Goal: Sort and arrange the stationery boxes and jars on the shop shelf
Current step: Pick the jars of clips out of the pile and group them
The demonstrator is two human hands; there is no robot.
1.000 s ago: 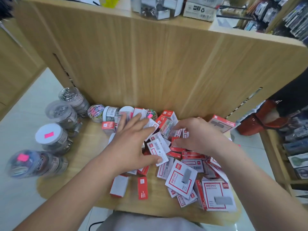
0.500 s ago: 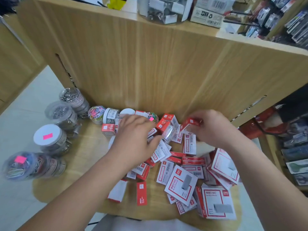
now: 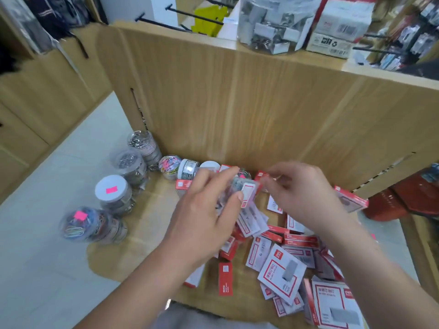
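Littering wooden shelf [image 3: 152, 233]: red-white boxes [image 3: 281, 274], jars [image 3: 113, 193] at left; pale floor [image 3: 47, 257] below.

Both bare forearms reach forward. The left hand [image 3: 204, 217] pinches a small clear, red-labelled box [image 3: 247, 189] between thumb and fingers. The right hand [image 3: 301, 193] hangs just beside it, fingers curled, grip unclear.

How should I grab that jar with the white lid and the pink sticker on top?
Probably by the lid rim, from above. The jar stands upright, its round white lid up, so fingers can wrap the rim. A clip jar sits close behind and a coloured-clip jar in front, so place fingers on the freer left and right sides.
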